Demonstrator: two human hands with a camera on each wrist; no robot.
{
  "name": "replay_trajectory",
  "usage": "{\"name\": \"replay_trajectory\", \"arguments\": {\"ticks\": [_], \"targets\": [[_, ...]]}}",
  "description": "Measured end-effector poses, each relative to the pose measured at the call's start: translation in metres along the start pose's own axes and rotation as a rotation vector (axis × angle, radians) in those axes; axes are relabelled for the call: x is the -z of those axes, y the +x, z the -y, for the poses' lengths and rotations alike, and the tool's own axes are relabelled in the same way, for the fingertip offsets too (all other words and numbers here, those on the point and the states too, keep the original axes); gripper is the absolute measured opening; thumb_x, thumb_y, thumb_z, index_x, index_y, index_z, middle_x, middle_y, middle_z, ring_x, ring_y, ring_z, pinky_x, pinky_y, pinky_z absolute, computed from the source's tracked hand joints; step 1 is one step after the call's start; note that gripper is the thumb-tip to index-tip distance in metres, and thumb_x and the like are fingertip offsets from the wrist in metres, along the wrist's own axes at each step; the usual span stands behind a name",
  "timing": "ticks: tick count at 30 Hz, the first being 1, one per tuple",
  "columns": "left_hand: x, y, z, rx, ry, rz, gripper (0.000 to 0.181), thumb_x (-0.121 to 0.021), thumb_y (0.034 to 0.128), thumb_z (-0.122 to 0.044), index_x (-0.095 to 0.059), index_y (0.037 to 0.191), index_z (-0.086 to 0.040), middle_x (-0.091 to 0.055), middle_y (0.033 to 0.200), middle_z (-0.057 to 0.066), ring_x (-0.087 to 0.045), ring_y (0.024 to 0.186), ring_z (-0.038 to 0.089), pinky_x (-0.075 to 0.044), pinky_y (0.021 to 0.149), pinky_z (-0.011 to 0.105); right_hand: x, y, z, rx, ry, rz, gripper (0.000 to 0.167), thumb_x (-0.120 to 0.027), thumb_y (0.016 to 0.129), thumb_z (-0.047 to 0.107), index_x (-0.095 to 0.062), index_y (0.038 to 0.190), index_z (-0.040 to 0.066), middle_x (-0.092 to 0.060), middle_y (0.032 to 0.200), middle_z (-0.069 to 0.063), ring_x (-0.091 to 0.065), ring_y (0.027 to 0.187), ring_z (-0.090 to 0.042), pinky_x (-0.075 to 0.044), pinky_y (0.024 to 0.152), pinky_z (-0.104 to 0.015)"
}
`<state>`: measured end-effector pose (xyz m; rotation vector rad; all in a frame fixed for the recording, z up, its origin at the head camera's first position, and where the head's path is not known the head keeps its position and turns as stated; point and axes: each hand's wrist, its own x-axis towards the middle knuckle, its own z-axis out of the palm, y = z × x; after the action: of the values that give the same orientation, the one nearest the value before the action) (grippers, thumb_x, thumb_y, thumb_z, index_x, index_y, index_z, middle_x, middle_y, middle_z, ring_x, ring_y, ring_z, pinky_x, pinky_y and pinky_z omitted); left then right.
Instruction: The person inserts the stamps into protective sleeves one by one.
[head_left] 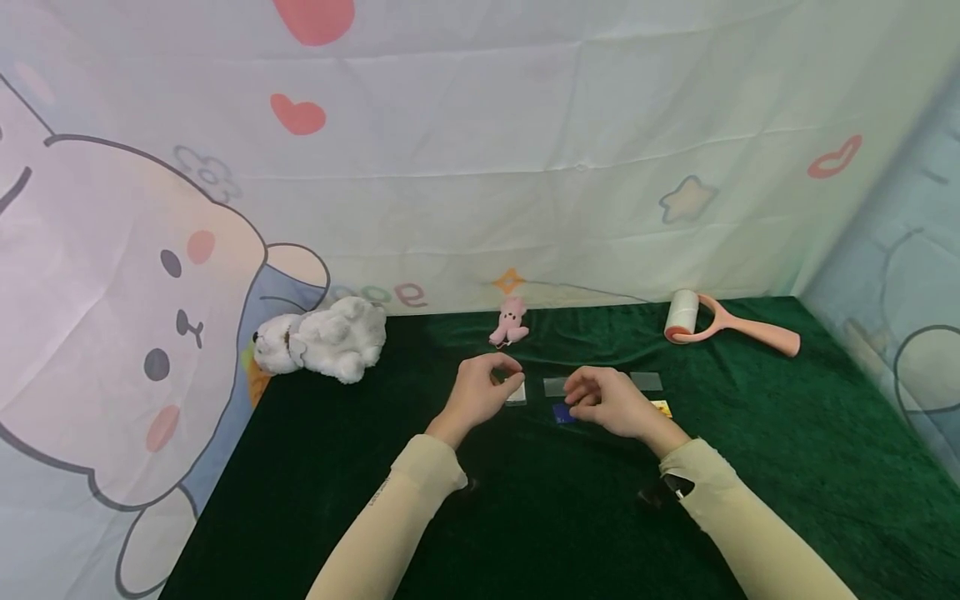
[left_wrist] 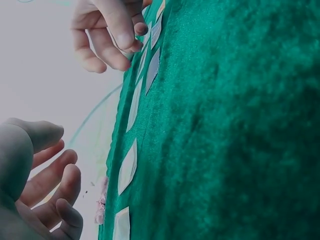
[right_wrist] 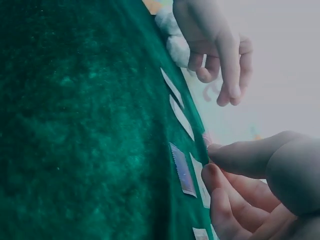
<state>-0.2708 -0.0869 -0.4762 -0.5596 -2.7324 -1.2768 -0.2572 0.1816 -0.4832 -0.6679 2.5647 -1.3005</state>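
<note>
Both hands are relaxed and released, with the fingers loosely bent and well short of a fist. The left hand (head_left: 480, 390) hovers over the far middle of the green cloth (head_left: 517, 517), its thumb apart from the curved fingers; the left wrist view shows the space between them bare and the hand raised clear of the cloth. Just right of it lies a white piece (head_left: 516, 395), flat and partly covered by the fingers from the head view. The right hand (head_left: 609, 402) has its thumb and forefinger near one another with a small gap, gripping nothing; the right wrist view cannot settle whether the tips touch anything below. Close under those fingertips, slightly to the left, is a blue packet (head_left: 564, 413), with a clear piece (head_left: 555, 387) just beyond it on the far side. Right of the right hand are a second clear piece (head_left: 647, 382) and, nearer, a yellow packet (head_left: 662, 408) half behind the wrist. The left wrist view reveals more pale flat pieces along the row than the head view, where the left hand covers part of it. The right wrist view brings out the toothed edge of the blue packet. The head view alone shows the lint roller (head_left: 750, 327) at far right; a pink plush toy (head_left: 512, 317) sits at far middle, and a white plush toy (head_left: 330, 340) lies at far left.
</note>
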Motion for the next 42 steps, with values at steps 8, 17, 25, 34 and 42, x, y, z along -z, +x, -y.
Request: {"name": "replay_trajectory", "arguments": {"ticks": [8,17,25,34,42], "targets": [[0.0,0.0,-0.001,-0.004,0.012,0.003,0.011,-0.072,0.1013,-0.024,-0.078,0.106,-0.016,-0.075,0.105,-0.002,-0.061,0.07,0.011,-0.055,0.066,0.029,-0.006,0.006,-0.002,-0.026,-0.031,-0.025,0.027,-0.078,0.091,0.0,-0.068,0.116,0.003,-0.073,0.105,-0.007,-0.071,0.089,-0.017,-0.061,0.082,-0.04],[-0.001,0.0,-0.001,-0.003,0.008,0.012,0.012,-0.072,0.1018,-0.025,-0.078,0.107,-0.016,-0.075,0.105,-0.002,-0.061,0.071,0.012,-0.055,0.067,0.028,-0.009,0.01,0.001,-0.048,-0.107,-0.019,0.03,-0.082,0.088,0.002,-0.07,0.115,0.007,-0.072,0.109,-0.009,-0.067,0.081,-0.015,-0.058,0.075,-0.036],[-0.001,0.0,-0.002,-0.004,0.008,0.025,0.013,-0.071,0.1023,-0.026,-0.077,0.108,-0.016,-0.076,0.108,-0.002,-0.062,0.072,0.012,-0.054,0.067,0.028,-0.011,0.012,0.0,-0.067,-0.171,-0.037,0.03,-0.085,0.086,0.005,-0.07,0.113,0.008,-0.072,0.111,-0.009,-0.064,0.085,-0.017,-0.057,0.076,-0.036],[-0.001,0.0,-0.002,0.009,0.013,0.031,0.013,-0.071,0.1023,-0.026,-0.077,0.108,-0.016,-0.075,0.107,-0.002,-0.062,0.074,0.012,-0.055,0.069,0.028,-0.013,0.014,-0.001,-0.072,-0.193,-0.044,0.031,-0.087,0.085,0.005,-0.071,0.111,0.01,-0.073,0.109,-0.006,-0.066,0.097,-0.021,-0.056,0.083,-0.042],[0.0,0.0,-0.001,0.006,0.015,0.03,0.012,-0.071,0.1026,-0.026,-0.078,0.107,-0.017,-0.075,0.107,-0.003,-0.062,0.074,0.012,-0.055,0.069,0.029,-0.015,0.014,0.0,-0.062,-0.211,-0.051,0.03,-0.087,0.084,0.005,-0.072,0.109,0.011,-0.071,0.105,-0.004,-0.061,0.089,-0.019,-0.051,0.079,-0.037]]}}
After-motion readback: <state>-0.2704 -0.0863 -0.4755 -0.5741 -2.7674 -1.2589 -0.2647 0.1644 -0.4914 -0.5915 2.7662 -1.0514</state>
